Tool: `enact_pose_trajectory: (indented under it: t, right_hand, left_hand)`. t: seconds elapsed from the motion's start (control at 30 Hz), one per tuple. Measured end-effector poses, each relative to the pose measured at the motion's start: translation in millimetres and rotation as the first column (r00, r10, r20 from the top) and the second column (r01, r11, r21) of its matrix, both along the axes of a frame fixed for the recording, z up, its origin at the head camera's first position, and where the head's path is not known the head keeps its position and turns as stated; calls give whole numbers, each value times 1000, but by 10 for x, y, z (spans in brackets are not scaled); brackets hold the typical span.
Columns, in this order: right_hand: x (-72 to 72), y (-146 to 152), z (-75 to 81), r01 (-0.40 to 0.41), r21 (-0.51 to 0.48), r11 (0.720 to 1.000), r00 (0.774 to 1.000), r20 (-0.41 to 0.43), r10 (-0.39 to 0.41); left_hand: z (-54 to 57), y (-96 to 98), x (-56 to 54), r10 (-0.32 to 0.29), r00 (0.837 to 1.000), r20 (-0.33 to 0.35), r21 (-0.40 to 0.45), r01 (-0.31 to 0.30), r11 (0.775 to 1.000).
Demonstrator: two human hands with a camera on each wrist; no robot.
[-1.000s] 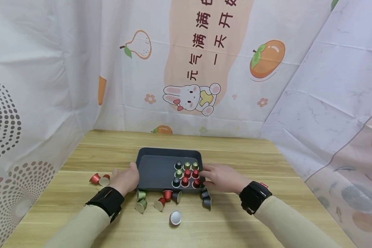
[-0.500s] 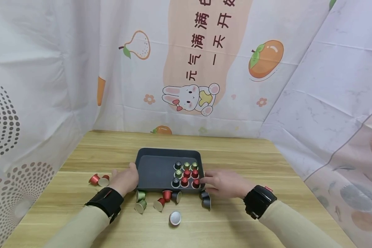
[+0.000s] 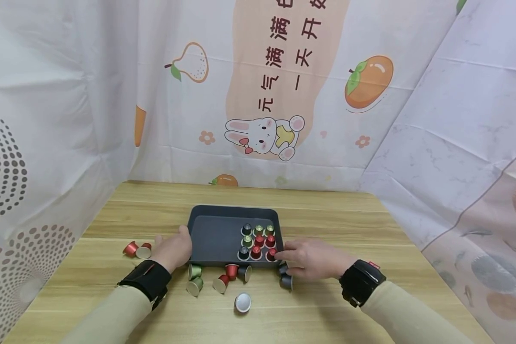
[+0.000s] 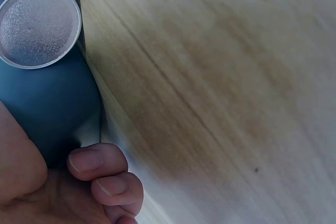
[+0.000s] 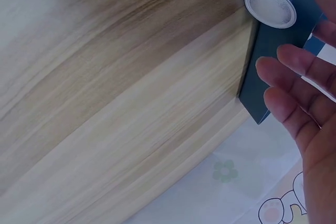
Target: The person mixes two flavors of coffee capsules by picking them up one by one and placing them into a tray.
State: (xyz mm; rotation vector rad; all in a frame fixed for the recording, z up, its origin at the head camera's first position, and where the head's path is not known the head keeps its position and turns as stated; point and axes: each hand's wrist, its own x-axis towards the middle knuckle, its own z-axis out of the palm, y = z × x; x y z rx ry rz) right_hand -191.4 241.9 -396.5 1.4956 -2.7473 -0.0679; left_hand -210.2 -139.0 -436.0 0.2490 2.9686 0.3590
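Observation:
In the head view, a dark tray (image 3: 215,239) holds several coffee capsules in rows at its right side, including a red capsule (image 3: 271,254) in the front right corner. My left hand (image 3: 173,248) grips the tray's left end; the left wrist view has thumb and curled fingers around its wall. By the front right corner hovers my right hand (image 3: 311,259), fingers spread and loosely bent. Its fingertips are close to the red corner capsule and two dark capsules (image 3: 286,282) outside the tray. Nothing is visible in its grasp; whether it touches them I cannot tell.
Green capsules (image 3: 195,285), red capsules (image 3: 221,283) and a dark capsule (image 3: 245,273) lie along the tray's front. A capsule with its silver lid up (image 3: 242,303) stands nearer. Two red capsules (image 3: 131,249) lie left of my left hand. Printed curtains (image 3: 189,167) surround the wooden table (image 3: 335,215).
My right hand has drawn back from the capsules at the tray's right edge, then shifted slightly toward the front, by the dark capsules. The left hand keeps its hold on the tray.

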Motion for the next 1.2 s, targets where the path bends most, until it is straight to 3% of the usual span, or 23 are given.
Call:
enact_pose_trajectory:
  t: [0.2, 0.43, 1.2]
  right_hand:
    - [30, 21, -11, 16, -41, 999, 1000, 21, -16]
    - [39, 37, -53, -67, -27, 997, 996, -64, 66]
    - [75, 47, -96, -64, -46, 997, 998, -22, 63]
  left_hand:
    - [8, 4, 7, 7, 1000, -1, 12, -7, 1000]
    - [25, -2, 15, -4, 1000, 0, 2, 4, 1000]
    - [6, 2, -22, 28, 998, 48, 43, -30, 999]
